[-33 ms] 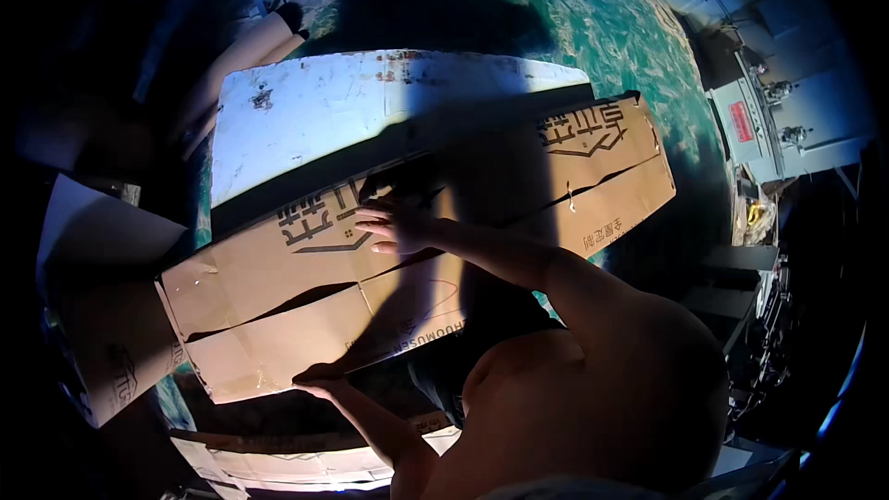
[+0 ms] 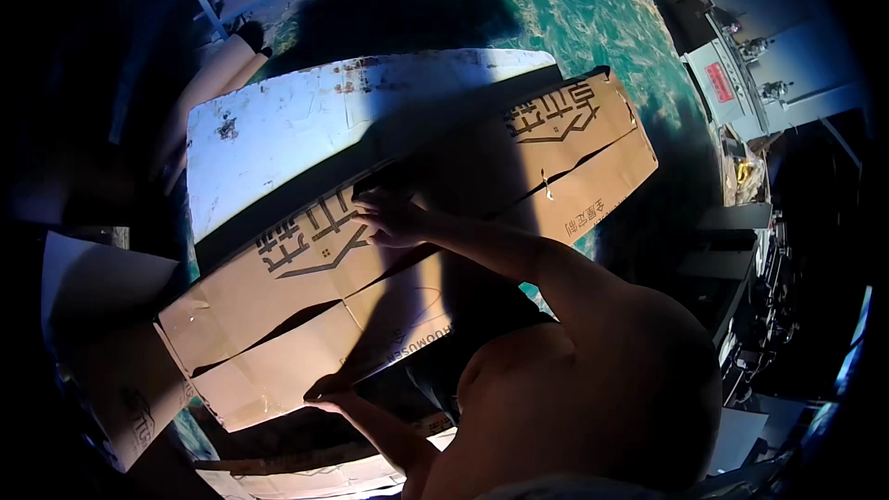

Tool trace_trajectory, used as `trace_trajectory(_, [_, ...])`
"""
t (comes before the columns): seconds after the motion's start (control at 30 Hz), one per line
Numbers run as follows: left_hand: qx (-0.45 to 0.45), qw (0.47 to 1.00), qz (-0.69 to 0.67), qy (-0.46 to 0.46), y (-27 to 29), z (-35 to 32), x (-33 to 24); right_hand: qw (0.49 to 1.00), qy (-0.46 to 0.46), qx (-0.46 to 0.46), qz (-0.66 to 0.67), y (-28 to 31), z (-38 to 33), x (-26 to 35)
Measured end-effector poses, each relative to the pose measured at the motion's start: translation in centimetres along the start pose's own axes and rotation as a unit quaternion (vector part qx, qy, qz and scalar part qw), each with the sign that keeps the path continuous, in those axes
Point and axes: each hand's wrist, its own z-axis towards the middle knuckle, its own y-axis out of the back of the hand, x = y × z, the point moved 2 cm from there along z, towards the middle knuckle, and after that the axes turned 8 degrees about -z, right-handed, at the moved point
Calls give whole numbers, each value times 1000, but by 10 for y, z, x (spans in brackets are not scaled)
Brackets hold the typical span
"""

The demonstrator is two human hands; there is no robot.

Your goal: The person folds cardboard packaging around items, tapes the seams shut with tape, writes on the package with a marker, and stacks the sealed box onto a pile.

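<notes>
Head view: my right hand presses flat on the flattened cardboard box, my left hand grips its near edge, over the white desk.

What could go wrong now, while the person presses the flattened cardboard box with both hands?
1. The flattened cardboard box overhangs the white board beneath it, so it may slide or tip as the right hand presses.
2. The left hand grips the near edge; a raw cardboard edge could cut the fingers.
3. The person's own shadow covers the middle, hiding the slits.
</notes>
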Motion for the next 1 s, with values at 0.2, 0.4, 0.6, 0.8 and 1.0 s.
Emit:
trace_trajectory(0.2, [-64,974,209,-52,-68,-11,-4,870,-372,-182,269,29,-125,-240])
trace_trajectory(0.4, [-203,936,270,-97,-74,-55,11,914,-401,-55,-39,52,-95,-327])
trace_trajectory(0.6, [-417,872,249,-53,-22,-128,74,894,-306,325,-43,34,-83,-377])
trace_trajectory(0.8, [8,950,-283,132,-42,-132,164,881,-347,304,-108,89,-109,-359])
trace_trajectory(1.0, [14,896,-415,156,-35,-139,196,918,-285,263,-82,111,-71,-299])
